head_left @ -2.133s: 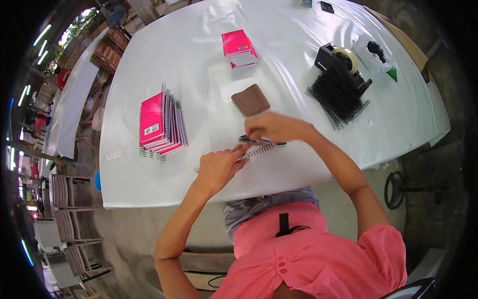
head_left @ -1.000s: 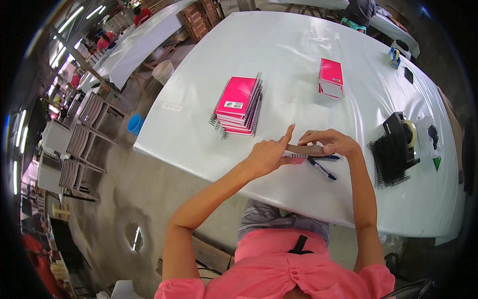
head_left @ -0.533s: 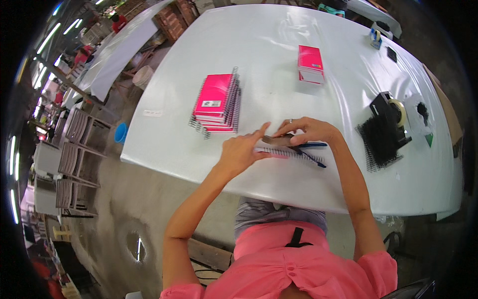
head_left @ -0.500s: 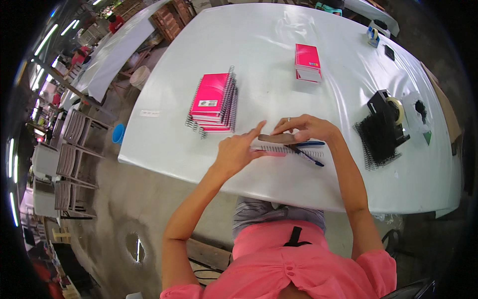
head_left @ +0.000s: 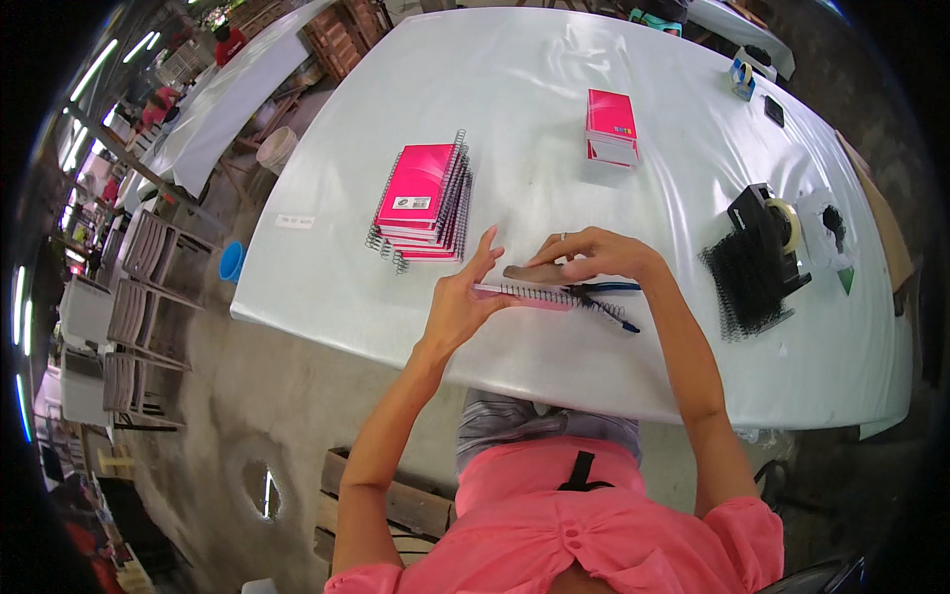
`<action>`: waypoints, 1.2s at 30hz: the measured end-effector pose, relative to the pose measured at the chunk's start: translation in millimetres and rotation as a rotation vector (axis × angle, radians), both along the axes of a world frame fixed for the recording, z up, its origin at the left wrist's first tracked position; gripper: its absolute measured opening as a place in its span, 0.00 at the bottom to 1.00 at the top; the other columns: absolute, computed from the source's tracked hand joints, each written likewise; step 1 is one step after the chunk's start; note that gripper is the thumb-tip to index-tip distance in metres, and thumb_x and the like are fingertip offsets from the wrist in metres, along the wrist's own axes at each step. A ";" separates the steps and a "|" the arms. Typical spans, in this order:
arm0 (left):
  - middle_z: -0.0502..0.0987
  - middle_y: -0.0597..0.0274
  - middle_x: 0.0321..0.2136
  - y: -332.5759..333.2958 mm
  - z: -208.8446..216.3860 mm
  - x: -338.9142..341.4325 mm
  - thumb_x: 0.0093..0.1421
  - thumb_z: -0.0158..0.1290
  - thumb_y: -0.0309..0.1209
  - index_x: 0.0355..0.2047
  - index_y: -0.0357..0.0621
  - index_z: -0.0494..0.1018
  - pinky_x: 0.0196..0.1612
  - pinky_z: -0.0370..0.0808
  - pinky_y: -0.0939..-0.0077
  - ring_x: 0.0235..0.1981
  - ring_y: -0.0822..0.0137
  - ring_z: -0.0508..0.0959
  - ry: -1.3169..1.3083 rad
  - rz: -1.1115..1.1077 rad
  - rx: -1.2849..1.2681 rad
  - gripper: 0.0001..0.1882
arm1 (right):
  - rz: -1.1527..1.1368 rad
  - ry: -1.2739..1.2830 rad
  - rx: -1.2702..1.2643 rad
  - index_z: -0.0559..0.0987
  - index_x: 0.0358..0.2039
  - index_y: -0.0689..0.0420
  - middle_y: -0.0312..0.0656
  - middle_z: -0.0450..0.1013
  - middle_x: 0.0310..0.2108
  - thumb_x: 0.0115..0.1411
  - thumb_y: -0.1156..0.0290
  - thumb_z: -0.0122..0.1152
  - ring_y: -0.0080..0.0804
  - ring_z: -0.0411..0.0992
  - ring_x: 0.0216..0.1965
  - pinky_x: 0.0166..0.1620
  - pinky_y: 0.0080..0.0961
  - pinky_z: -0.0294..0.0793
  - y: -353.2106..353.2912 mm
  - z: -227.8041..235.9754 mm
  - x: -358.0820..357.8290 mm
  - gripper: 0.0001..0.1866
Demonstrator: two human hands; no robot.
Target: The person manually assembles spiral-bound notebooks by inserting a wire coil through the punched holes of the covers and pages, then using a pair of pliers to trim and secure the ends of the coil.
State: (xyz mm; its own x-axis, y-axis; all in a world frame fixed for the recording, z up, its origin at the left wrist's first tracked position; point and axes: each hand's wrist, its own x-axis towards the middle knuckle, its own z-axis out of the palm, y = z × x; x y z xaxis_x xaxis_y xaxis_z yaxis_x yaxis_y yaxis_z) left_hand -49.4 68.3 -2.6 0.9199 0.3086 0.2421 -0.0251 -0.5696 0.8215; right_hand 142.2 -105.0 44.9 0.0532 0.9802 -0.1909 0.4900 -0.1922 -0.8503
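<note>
Near the table's front edge, my left hand [head_left: 463, 299] grips the left end of a pink notebook [head_left: 542, 303], thumb on the near side. The notebook stands on edge with its holed spine upward. A dark spiral coil [head_left: 564, 296] runs along that spine and sticks out past its right end. My right hand [head_left: 602, 255] is closed on a brown flat piece [head_left: 539, 273], perhaps wood, held against the far side of the coil. Blue-handled pliers [head_left: 621, 287] lie beside the coil, below the right hand. A stack of finished-looking pink spiral notebooks [head_left: 421, 193] stands beyond my left hand.
Farther back sits a pile of pink books without coils [head_left: 611, 124]. At right are a bundle of black coils [head_left: 737, 287], a black tape dispenser [head_left: 767, 228] and a plastic bag [head_left: 826, 223]. A small tape dispenser [head_left: 742, 79] and a black phone [head_left: 774, 111] lie far right.
My left hand has moved slightly left and its fingers now point more upward. The right hand and brown piece have shifted a little left along the coil.
</note>
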 end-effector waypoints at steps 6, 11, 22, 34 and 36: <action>0.75 0.50 0.52 3.2 -9.3 -4.9 0.41 0.70 0.27 0.68 0.60 0.51 0.47 0.78 0.71 0.54 0.57 0.75 -0.068 -0.011 -0.199 0.56 | 0.036 -0.038 -0.003 0.79 0.52 0.46 0.39 0.74 0.45 0.56 0.53 0.60 0.32 0.68 0.44 0.49 0.28 0.64 9.6 0.9 -4.4 0.24; 0.71 0.51 0.57 -1.9 -9.2 -3.7 0.42 0.70 0.25 0.68 0.54 0.50 0.44 0.78 0.78 0.55 0.62 0.74 -0.038 0.034 -0.305 0.56 | 0.060 0.077 0.080 0.79 0.52 0.46 0.37 0.74 0.46 0.55 0.52 0.61 0.29 0.67 0.44 0.47 0.27 0.65 12.8 7.5 -11.0 0.25; 0.61 0.49 0.63 3.7 -20.1 1.4 0.46 0.67 0.21 0.69 0.55 0.47 0.45 0.78 0.77 0.59 0.58 0.69 -0.065 -0.017 -0.497 0.55 | -0.055 -0.072 -0.008 0.79 0.52 0.48 0.35 0.73 0.40 0.56 0.55 0.64 0.28 0.67 0.40 0.45 0.24 0.66 18.8 5.4 -6.6 0.23; 0.73 0.60 0.55 19.2 -19.0 -7.2 0.62 0.54 0.30 0.64 0.49 0.61 0.48 0.71 0.76 0.46 0.75 0.72 0.010 -0.342 -0.488 0.29 | -0.294 -0.743 0.456 0.78 0.37 0.57 0.41 0.71 0.39 0.47 0.71 0.69 0.41 0.66 0.48 0.53 0.38 0.60 12.5 3.7 -86.7 0.15; 0.75 0.61 0.52 20.2 -27.5 -15.3 0.63 0.52 0.33 0.64 0.49 0.61 0.48 0.71 0.76 0.44 0.75 0.73 -0.115 -0.326 -0.447 0.28 | -0.297 -0.809 0.381 0.76 0.35 0.59 0.42 0.70 0.37 0.49 0.74 0.67 0.40 0.67 0.45 0.52 0.37 0.62 24.3 -0.3 -110.5 0.12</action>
